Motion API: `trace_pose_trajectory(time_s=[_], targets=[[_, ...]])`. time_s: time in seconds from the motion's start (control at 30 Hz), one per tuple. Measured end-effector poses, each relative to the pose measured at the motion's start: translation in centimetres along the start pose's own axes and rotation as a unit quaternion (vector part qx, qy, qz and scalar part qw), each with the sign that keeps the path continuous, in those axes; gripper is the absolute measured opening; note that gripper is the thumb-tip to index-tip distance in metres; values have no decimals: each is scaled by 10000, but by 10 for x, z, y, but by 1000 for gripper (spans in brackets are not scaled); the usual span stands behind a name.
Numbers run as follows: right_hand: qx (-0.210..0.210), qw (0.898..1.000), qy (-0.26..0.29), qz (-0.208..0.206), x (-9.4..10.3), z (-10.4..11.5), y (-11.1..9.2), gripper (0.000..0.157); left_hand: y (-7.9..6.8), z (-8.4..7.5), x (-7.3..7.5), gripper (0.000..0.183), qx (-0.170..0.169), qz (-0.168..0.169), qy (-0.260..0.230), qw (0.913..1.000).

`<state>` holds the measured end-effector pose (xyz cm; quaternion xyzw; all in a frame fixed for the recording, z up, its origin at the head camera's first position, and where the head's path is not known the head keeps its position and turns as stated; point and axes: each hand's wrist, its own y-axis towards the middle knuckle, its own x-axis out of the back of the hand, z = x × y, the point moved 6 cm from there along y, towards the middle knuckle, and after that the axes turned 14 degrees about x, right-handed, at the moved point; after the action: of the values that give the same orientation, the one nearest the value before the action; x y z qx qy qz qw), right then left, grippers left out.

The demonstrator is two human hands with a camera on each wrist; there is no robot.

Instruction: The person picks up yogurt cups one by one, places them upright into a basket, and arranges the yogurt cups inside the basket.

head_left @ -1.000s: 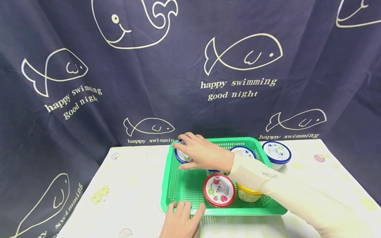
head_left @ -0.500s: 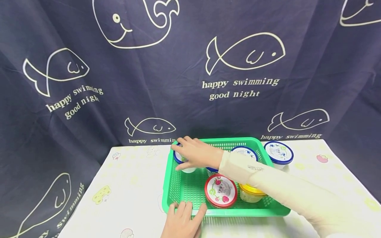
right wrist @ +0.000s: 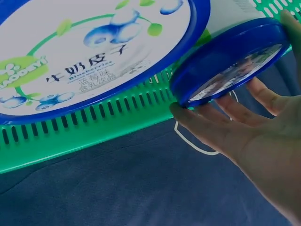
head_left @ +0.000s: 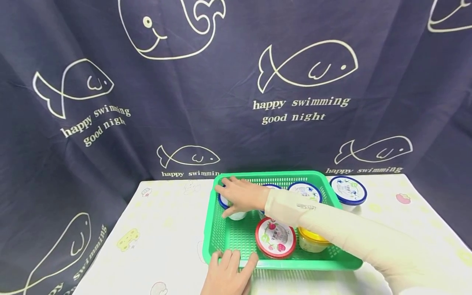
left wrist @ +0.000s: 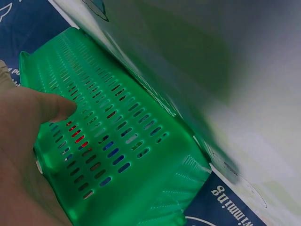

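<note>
My right hand point(head_left: 241, 197) reaches across the green basket point(head_left: 211, 229) and grips a blue-lidded tub point(head_left: 237, 216) in its far left corner. Seen from the right wrist, fingers and thumb spread round that tub's blue lid point(right wrist: 235, 54). Beside it, a second blue-lidded tub point(right wrist: 108, 52) shows a blueberry label. My left hand point(head_left: 226, 274) holds the basket's near rim, fingers over the edge. The left wrist view has its thumb point(left wrist: 59, 107) pressed to the slotted outer wall point(left wrist: 108, 117). A red-lidded tub point(head_left: 275, 237) and a yellow-lidded tub point(head_left: 313, 241) stand along the near side.
One more blue-lidded tub point(head_left: 306, 191) sits in the basket's far right. Outside, a blue-lidded tub point(head_left: 348, 190) stands on the printed white tablecloth point(head_left: 166, 229). A dark blue fish-patterned curtain point(head_left: 236, 90) hangs behind the table.
My right hand has come down and slightly nearer with the tub, and more of its white side now shows. The left hand keeps its place on the rim. The view has shifted slightly.
</note>
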<state>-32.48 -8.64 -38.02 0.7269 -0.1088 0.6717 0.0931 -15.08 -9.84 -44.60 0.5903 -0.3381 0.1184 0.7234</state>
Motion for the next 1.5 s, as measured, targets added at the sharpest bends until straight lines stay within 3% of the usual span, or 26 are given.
trace_pose_trajectory(time_s=[0.27,0.43,0.73,0.93,1.1,1.5], targets=[[-42,9996,-110,252,-14,-4,5,81,-1,-1,-1,35,-21,-92,-3,10000],[-89,9998,-88,181,-16,-6,5,81,-1,-1,-1,35,-67,-221,5,9997],[-285,9983,-429,275,-16,-5,-2,84,-1,-2,-1,35,3,-26,-12,10000],[-184,9971,-734,-82,-1,0,-14,78,-2,-2,-1,33,8,-34,20,10000],[-193,9971,-685,-257,12,2,-30,74,-2,-2,-1,34,4,-37,-44,10000],[-430,9960,-541,-571,47,0,-79,71,-1,-1,-2,38,134,440,-73,9989]])
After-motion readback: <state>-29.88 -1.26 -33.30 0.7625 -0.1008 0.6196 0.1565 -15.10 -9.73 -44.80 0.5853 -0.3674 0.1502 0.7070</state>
